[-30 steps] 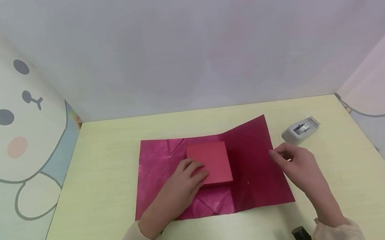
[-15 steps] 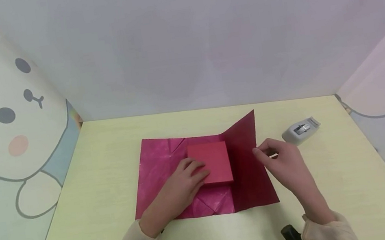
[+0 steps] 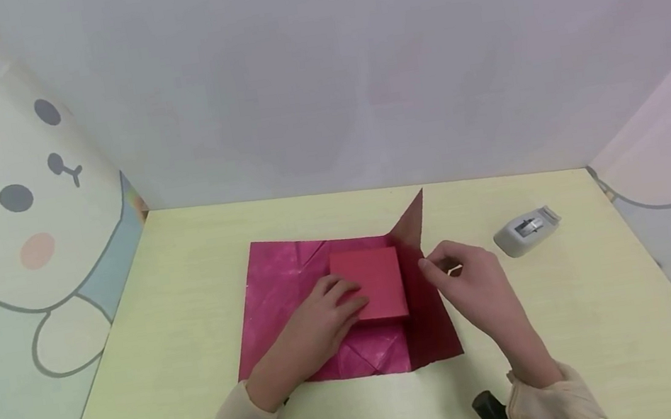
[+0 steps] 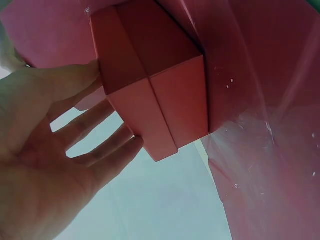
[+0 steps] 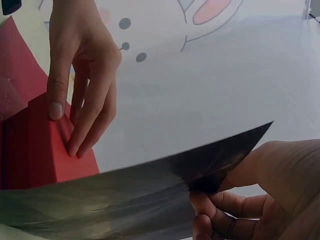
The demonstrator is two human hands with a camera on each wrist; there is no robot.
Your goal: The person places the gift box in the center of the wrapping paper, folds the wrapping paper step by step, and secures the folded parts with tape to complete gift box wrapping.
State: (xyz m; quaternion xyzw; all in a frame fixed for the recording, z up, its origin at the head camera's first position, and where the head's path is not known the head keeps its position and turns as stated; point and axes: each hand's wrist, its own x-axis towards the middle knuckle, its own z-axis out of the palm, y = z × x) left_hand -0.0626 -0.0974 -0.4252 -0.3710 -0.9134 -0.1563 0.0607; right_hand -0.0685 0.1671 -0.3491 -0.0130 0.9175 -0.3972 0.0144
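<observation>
A red square box point(image 3: 378, 283) sits on a sheet of magenta wrapping paper point(image 3: 271, 283). My left hand point(image 3: 310, 331) rests over the box's left side, its fingertips on the top. The left wrist view shows the left fingers point(image 4: 120, 155) fairly straight, touching along one edge of the red box point(image 4: 170, 105). My right hand point(image 3: 475, 283) pinches the right edge of the paper, lifting that flap beside the box. In the right wrist view, the right hand point(image 5: 265, 185) holds the raised flap point(image 5: 140, 195) between thumb and fingers; its shaded side looks dark grey.
A grey-white tape dispenser point(image 3: 527, 231) lies on the pale yellow table point(image 3: 146, 279), right of the paper. Near the right cuff is a black object point(image 3: 489, 410). A pale wall point(image 3: 320, 97) rises behind the table, with cartoon-printed panels point(image 3: 31, 195) at both sides.
My right hand has moved left, swinging the paper flap up and towards the box. Its far corner now stands higher. The left hand and box stay in place.
</observation>
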